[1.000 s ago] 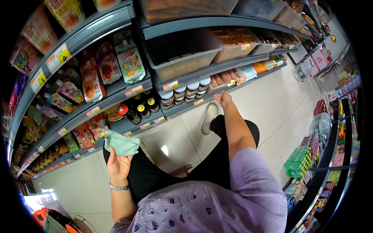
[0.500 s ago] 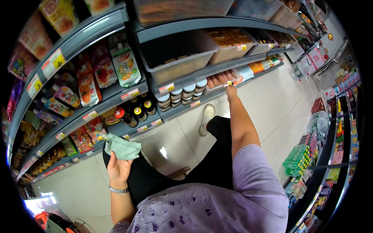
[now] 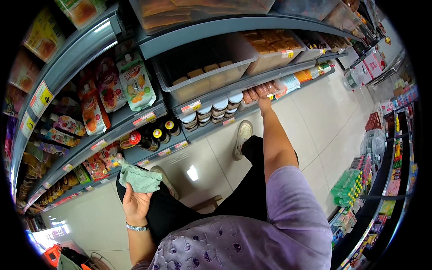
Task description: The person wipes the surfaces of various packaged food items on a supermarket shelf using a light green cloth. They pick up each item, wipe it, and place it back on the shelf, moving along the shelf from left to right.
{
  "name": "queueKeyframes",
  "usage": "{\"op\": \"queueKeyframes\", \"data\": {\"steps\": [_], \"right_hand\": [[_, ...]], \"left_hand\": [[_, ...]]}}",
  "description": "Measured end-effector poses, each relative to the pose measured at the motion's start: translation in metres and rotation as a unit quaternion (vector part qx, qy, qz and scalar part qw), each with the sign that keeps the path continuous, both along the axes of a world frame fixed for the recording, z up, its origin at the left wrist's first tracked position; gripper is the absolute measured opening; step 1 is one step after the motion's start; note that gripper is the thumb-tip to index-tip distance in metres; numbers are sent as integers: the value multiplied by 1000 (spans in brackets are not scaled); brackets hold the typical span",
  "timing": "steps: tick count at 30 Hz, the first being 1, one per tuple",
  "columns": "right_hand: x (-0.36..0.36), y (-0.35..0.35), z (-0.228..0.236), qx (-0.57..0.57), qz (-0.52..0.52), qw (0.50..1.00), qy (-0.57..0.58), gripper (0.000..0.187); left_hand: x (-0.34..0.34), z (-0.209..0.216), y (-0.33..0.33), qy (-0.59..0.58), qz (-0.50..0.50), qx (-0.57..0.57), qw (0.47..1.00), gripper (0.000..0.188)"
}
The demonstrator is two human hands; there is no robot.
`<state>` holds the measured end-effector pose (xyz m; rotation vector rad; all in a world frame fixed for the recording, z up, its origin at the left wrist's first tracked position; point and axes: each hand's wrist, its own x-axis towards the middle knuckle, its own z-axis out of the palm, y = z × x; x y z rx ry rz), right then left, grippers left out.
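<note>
My left hand (image 3: 136,206) is closed on a pale green cloth (image 3: 139,178), held bunched above my left thigh. Down at the lowest shelf, my right arm is stretched out. There my right hand (image 3: 265,104) looks curled at the front rim of a clear plastic bin, its fingertips partly hidden. Reddish-brown packets (image 3: 257,93) lie in that bin. Jars with white lids (image 3: 219,109) are stacked just left of it. On the right of the bin stand a blue-and-white bag (image 3: 290,82) and orange packages (image 3: 304,75).
Dark bottles with red and yellow caps (image 3: 145,140) stand lower left, under hanging drink pouches (image 3: 136,85). Over the low shelf, larger clear bins (image 3: 204,83) jut out. A small wooden stool (image 3: 207,203) shows between my legs. Green bottles in wrap (image 3: 346,188) stand to the right.
My right hand has shifted slightly left along the bin's front. The cloth stays in my left hand, a little lower and further left. The view has tilted slightly.
</note>
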<state>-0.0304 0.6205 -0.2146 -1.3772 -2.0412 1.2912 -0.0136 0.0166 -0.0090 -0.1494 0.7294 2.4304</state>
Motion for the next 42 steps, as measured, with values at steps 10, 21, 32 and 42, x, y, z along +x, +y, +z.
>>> {"op": "queueKeyframes", "data": {"steps": [10, 21, 32, 42], "right_hand": [[17, -10, 16, 125, 182, 956, -194, 64], [4, -42, 54, 203, 95, 935, -276, 65], [-19, -36, 228, 480, 9, 841, 251, 29], [-69, -31, 315, 310, 141, 899, -277, 75]], "left_hand": [[5, 4, 5, 4, -5, 1, 1000, 48], [9, 4, -13, 17, 20, -28, 999, 48], [7, 3, 7, 14, -10, -8, 1000, 47], [6, 0, 14, 1, -22, 15, 1000, 48]]}}
